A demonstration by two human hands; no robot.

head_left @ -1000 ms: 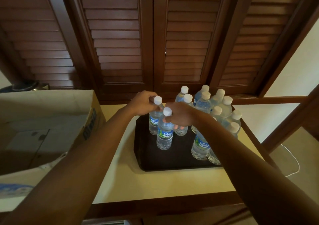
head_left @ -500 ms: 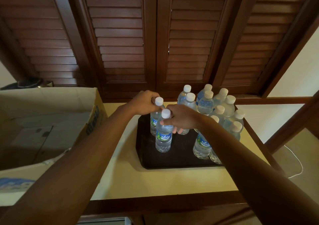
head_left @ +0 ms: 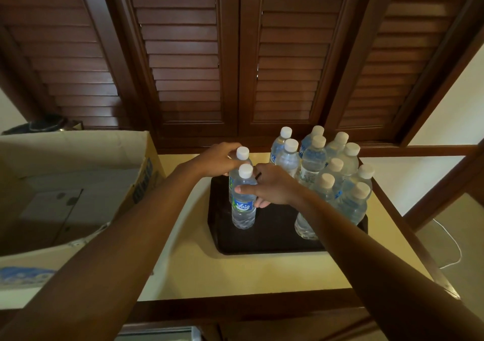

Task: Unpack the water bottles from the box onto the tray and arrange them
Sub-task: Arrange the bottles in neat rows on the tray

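Between the earlier frames and this one, the right hand [head_left: 272, 187] had slid lower on the front bottle [head_left: 244, 199], so its thumb lay across the shoulder just above the blue label rather than up near the cap. That bottle stood upright on the dark tray [head_left: 264, 238], close to the tray's left edge and about midway along it. The right hand's fingers were curled around the bottle, holding it.

Directly behind it, touching or nearly so, stood the second bottle [head_left: 242, 157], also upright near the tray's far-left corner. The left hand [head_left: 218, 158] was wrapped around its neck just below the white cap, gripping it.

A cluster of capped bottles [head_left: 332, 173] crowded the tray's right side, from the far edge toward the near-right corner, packed together. The tray sat on the pale yellow tabletop [head_left: 248, 275], toward its far side. The open cardboard box [head_left: 78, 183] rested off the tabletop's left edge, its inside showing flaps only.
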